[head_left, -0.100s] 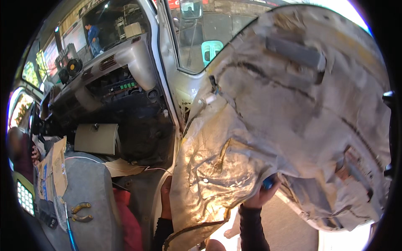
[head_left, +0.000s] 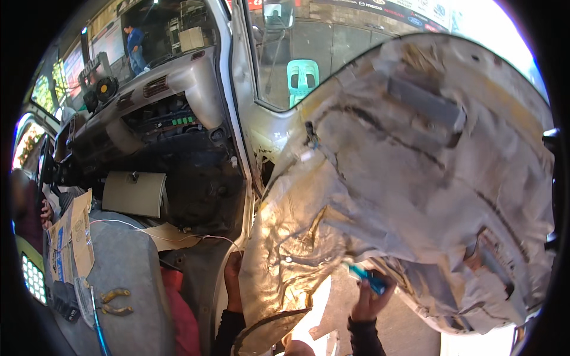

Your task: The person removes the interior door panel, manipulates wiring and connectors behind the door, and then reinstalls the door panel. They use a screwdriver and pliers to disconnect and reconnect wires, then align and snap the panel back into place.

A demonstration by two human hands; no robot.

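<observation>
The inner side of a vehicle door is covered by a wrinkled, dirty plastic liner sheet; its lower part hangs loose and catches bright light. My right hand is closed around a small blue-and-teal hand tool, whose exact kind is blurred. The tool points left, beside the loose edge of the sheet. Against the left edge of the sheet, at the door sill, rests my left hand, its fingers mostly hidden. A thin pale wire runs across the seat and ends near that hand.
On the grey seat lie pliers, a blue-handled screwdriver and torn cardboard. The dashboard has an open cavity; a beige panel sits below it. Outside are a turquoise plastic chair and a person in blue.
My right hand has come out from the sheet's edge and shows more of the tool, now pointing left. The sheet's lower right edge has shifted left. The whole view has tilted slightly.
</observation>
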